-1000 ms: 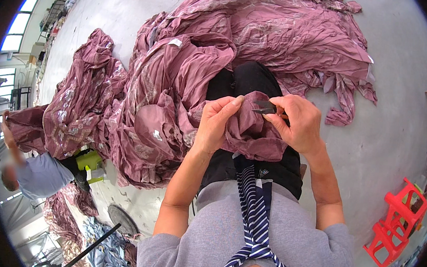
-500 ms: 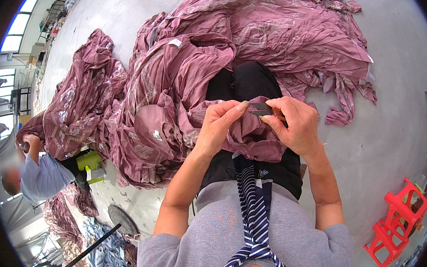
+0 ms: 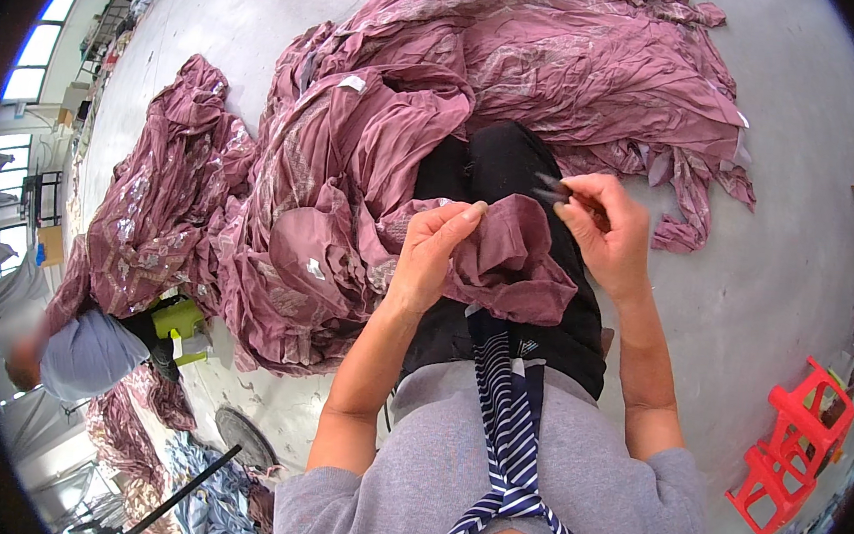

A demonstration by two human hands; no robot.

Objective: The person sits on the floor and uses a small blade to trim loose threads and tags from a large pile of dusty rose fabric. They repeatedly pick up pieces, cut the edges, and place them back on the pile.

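Pinching a fold of mauve cloth (image 3: 507,263) on the lap, the left hand (image 3: 433,252) faces the raised right hand (image 3: 605,231), which grips small dark snips (image 3: 551,188).

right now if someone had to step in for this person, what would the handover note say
Left hand: pinching a fold of the mauve cloth on the lap, grip closed.
Right hand: lifted beside it, holding a small dark snipping tool just off the cloth.
Cloth: the rest is heaped on the grey floor ahead and to the left.
Done or left: cannot tell from the pile how much has been checked.
Nearby: red plastic stool to the right; another person crouched at left.
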